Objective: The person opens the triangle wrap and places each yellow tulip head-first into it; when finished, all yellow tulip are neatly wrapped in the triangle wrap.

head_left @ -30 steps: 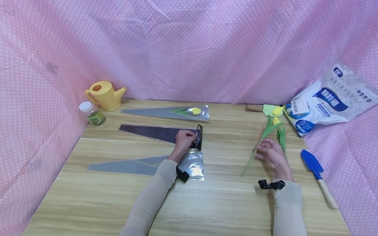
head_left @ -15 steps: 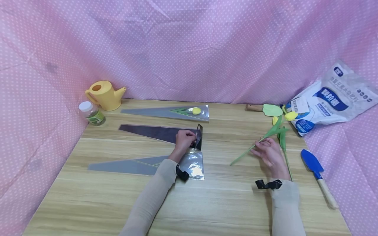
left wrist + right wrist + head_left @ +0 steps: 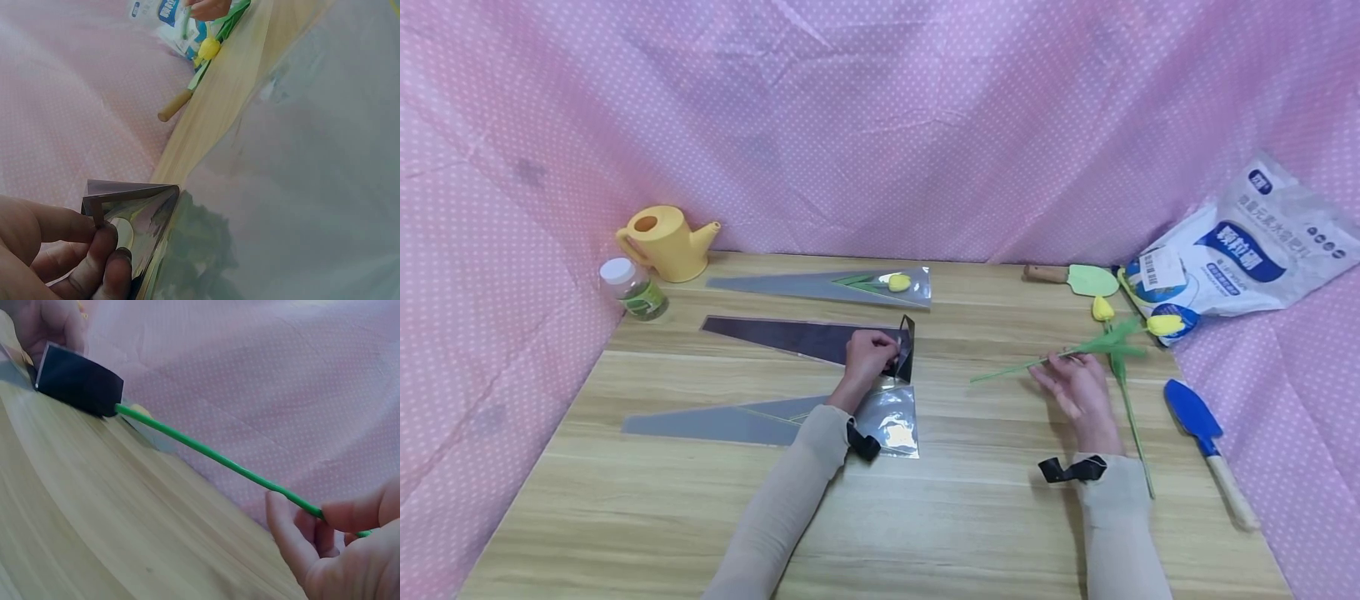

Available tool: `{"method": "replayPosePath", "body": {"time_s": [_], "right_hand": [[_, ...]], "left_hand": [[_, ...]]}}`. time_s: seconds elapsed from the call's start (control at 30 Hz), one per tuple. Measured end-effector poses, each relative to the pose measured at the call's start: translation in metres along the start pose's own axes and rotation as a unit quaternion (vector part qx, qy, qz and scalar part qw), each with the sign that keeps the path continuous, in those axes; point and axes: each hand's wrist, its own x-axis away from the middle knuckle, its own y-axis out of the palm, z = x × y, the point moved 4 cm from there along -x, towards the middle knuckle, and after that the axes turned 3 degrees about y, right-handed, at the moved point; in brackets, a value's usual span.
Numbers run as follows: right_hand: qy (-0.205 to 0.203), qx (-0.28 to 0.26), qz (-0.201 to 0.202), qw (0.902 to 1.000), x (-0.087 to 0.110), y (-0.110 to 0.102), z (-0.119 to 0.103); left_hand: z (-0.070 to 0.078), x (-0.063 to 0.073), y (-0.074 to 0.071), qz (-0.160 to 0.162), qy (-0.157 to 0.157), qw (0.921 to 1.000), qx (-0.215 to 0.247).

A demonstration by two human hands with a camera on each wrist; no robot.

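Note:
In the head view my left hand (image 3: 868,360) pinches the mouth edge of a dark, tapered flower sleeve (image 3: 782,337). The left wrist view shows that sleeve's mouth (image 3: 147,215) spread apart at my fingertips. My right hand (image 3: 1081,393) holds an artificial yellow tulip by its green stem (image 3: 219,461). The bloom (image 3: 1165,325) points right and the bare stem end points left, towards the dark sleeve but apart from it. A second yellow tulip (image 3: 1102,308) lies on the table beyond and beside my right hand, partly crossed by the held one.
A clear sleeve (image 3: 760,286) with a yellow tulip inside lies behind; a grey sleeve (image 3: 707,424) lies nearer. Yellow watering can (image 3: 673,246) and lidded jar (image 3: 638,292) stand back left. Green trowel (image 3: 1092,280), fertiliser bag (image 3: 1240,250) and blue trowel (image 3: 1193,412) are at right.
The held tulip has turned from slanting upright to nearly level, its stem end swinging left and its bloom right. My right hand has shifted slightly left. My left hand stays put.

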Motion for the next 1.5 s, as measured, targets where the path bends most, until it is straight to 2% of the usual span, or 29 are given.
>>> {"method": "replayPosePath", "body": {"time_s": [0.17, 0.53, 0.77, 1.0, 1.17, 1.5], "right_hand": [[-0.011, -0.030, 0.051, 0.9982, -0.002, 0.009, 0.002], [-0.040, -0.057, 0.090, 0.9934, -0.011, 0.044, 0.013], [-0.067, -0.055, 0.095, 0.9917, -0.013, 0.060, 0.021], [-0.092, -0.090, 0.089, 0.9877, -0.016, 0.073, 0.029], [-0.096, -0.083, 0.094, 0.9874, -0.018, 0.083, 0.035], [-0.122, -0.031, 0.106, 0.9863, -0.020, 0.100, 0.050]], "left_hand": [[0.000, 0.000, 0.001, -0.004, 0.001, 1.0000, 0.001], [0.000, 0.001, 0.001, -0.004, -0.001, 1.0000, 0.000], [-0.001, 0.001, 0.001, -0.007, -0.005, 1.0000, -0.002], [-0.001, 0.001, 0.000, -0.004, -0.003, 1.0000, -0.005], [0.000, 0.001, -0.001, -0.003, 0.003, 1.0000, -0.003], [0.001, 0.001, 0.000, 0.000, -0.001, 1.0000, -0.003]]}}
